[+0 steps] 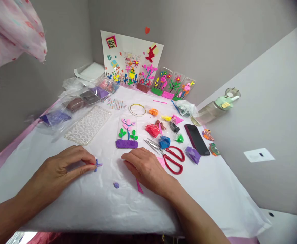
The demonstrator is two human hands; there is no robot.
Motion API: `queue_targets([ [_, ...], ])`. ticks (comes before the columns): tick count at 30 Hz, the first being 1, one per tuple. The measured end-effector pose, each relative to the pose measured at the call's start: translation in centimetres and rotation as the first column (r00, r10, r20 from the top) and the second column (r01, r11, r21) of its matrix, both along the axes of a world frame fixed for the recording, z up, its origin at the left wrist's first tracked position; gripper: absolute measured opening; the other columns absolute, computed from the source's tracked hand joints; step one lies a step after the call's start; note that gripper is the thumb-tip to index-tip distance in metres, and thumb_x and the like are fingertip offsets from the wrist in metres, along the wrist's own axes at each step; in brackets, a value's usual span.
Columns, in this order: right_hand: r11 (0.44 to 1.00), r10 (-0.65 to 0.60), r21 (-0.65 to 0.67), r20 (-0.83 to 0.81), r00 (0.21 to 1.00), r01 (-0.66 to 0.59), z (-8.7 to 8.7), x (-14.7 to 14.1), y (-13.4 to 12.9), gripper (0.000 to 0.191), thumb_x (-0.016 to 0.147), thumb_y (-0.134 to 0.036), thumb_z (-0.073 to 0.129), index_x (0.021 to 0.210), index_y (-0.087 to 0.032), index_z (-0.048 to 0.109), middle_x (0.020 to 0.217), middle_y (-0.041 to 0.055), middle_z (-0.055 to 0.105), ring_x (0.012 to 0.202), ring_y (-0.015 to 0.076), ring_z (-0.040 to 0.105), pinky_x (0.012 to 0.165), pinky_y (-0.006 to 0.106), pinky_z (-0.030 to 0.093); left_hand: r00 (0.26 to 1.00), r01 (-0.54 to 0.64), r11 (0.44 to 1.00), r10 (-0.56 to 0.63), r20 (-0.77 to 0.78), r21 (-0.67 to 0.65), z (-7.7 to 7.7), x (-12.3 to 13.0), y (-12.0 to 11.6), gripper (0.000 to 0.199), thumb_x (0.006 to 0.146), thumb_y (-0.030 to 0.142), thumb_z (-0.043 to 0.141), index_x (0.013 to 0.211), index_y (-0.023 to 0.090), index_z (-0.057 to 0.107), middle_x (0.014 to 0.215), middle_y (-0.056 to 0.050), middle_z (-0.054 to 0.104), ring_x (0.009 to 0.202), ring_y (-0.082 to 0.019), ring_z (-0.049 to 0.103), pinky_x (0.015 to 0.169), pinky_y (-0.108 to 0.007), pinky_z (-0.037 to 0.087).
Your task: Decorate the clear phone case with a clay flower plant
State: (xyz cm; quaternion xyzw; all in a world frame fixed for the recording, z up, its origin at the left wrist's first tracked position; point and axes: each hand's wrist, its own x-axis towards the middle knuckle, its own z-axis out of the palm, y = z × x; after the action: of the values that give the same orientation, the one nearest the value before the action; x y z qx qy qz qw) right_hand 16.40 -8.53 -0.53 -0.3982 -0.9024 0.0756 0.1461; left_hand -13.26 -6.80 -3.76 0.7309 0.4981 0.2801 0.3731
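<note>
Between the thumb and forefinger of my left hand (pixel 72 166) is a small purple clay piece (pixel 96 165) with thin arms, held just above the white sheet. My right hand (pixel 144 167) rests on the sheet with its fingers curled together; whether anything is under them is hidden. A pink strip (pixel 139 186) pokes out below that hand. Between the hands and nearer the front lies a small purple clay lump (pixel 116 185). Beyond them, a clear panel (pixel 127 132) carries pink flowers, green leaves and a ridged purple base.
Red-handled scissors (pixel 172 159) lie right of my right hand, beside several bags of coloured clay (pixel 152 130). Farther right are a phone (pixel 196 139) and a bottle (pixel 212 110). A clear textured case (pixel 88 125) lies at left. Decorated panels (pixel 174 84) stand at the back.
</note>
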Motion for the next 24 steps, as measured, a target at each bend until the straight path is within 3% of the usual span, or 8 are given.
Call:
queue_targets([
  [4,1.0,-0.002,-0.006,0.018,1.0,0.002,0.0,0.0,0.0,0.018,0.112,-0.018,0.051,0.105,-0.019,0.067,0.086,0.0045,0.073,0.078,0.0192,0.065,0.078,0.032,0.049,0.998,0.06,0.995,-0.061,0.007,0.08,-0.7,-0.1,0.2,0.027,0.096,0.063,0.067,0.101,0.043,0.083,0.106,0.004,0.08,0.107,-0.024,0.071,0.099,-0.028,0.053],
  [10,1.0,-0.004,-0.008,0.018,1.0,0.004,-0.2,-0.1,0.0,0.015,0.111,-0.017,0.054,0.105,-0.019,0.067,0.088,0.005,0.074,0.08,0.0199,0.067,0.079,0.033,0.05,0.998,0.046,0.995,-0.043,-0.039,0.083,-1.0,-0.1,0.0,0.027,0.094,0.063,0.069,0.099,0.04,0.081,0.107,0.002,0.078,0.105,-0.025,0.07,0.095,-0.03,0.053],
  [16,1.0,0.004,-0.03,0.025,1.0,-0.003,-0.1,-0.2,0.1,0.016,0.112,-0.017,0.052,0.106,-0.019,0.066,0.089,0.0049,0.074,0.081,0.0198,0.068,0.08,0.034,0.051,0.993,0.111,0.974,-0.101,-0.062,0.2,-1.4,-0.2,0.3,0.025,0.097,0.061,0.066,0.097,0.042,0.082,0.102,0.003,0.079,0.106,-0.025,0.068,0.096,-0.032,0.05],
  [24,1.0,0.007,-0.027,0.049,0.999,-0.006,-0.1,-0.1,0.1,0.015,0.111,-0.016,0.053,0.106,-0.018,0.067,0.088,0.0045,0.074,0.081,0.02,0.068,0.08,0.034,0.05,0.994,0.096,0.964,-0.078,-0.081,0.248,-1.3,0.0,0.2,0.027,0.099,0.06,0.064,0.1,0.041,0.084,0.103,0.003,0.078,0.105,-0.025,0.067,0.095,-0.033,0.05],
])
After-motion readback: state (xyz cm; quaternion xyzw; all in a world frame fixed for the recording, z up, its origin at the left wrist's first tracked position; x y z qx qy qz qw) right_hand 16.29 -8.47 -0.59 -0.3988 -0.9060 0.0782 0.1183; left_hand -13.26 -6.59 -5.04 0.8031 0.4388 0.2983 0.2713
